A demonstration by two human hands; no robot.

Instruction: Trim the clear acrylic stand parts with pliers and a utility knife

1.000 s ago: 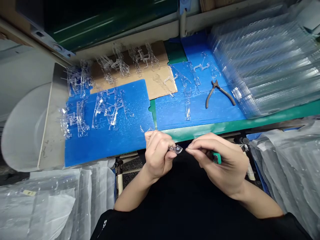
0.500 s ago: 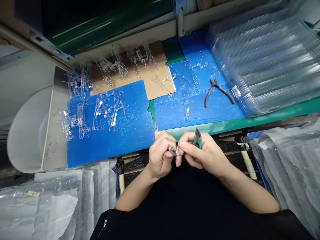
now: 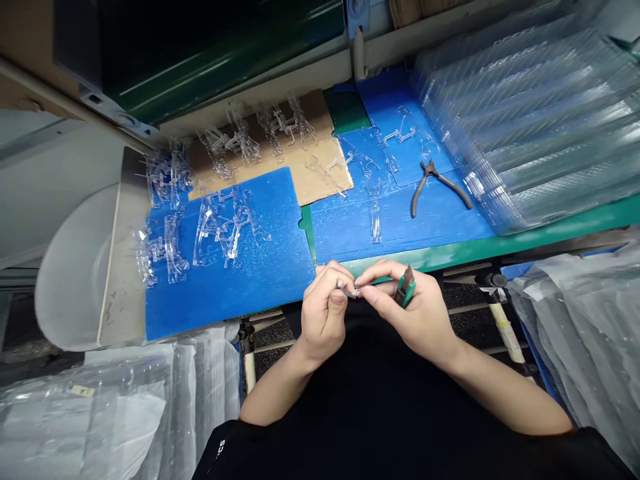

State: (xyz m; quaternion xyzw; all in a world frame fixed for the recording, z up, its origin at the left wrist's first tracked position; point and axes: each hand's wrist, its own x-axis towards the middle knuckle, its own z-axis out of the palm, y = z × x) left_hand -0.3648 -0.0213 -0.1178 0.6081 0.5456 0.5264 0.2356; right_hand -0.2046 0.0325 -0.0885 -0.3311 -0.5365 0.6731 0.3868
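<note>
Piece in hand: the small clear plastic piece (image 3: 351, 291) is held up just off the near edge of the bench, between the two hands, and it's too small and glassy to make out its shape.
Left hand: the left hand (image 3: 325, 313) is closed in a firm pinch, with the thumb and curled fingers gripping the piece.
Right hand: the right hand (image 3: 413, 310) is clenched around the green-handled trimming knife (image 3: 405, 292), its blade tip standing up and away from the piece, while the forefinger reaches across and nearly meets the piece; I can't tell whether it touches.
Nearest surface: a blue plastic mat (image 3: 250, 300) lies just beyond the left hand, with clear moulded parts (image 3: 230, 230) scattered on it.
Further along: a second blue mat (image 3: 350, 243) holds dark side-cutting pliers (image 3: 435, 187), lying apart from both hands.
Behind: a cardboard sheet (image 3: 300, 175) carries more clear parts, and stacked clear blister trays (image 3: 530, 127) fill the far right.
Around the bench: clear plastic bags (image 3: 115, 407) bulge below on the left, with another (image 3: 575, 333) on the right.
</note>
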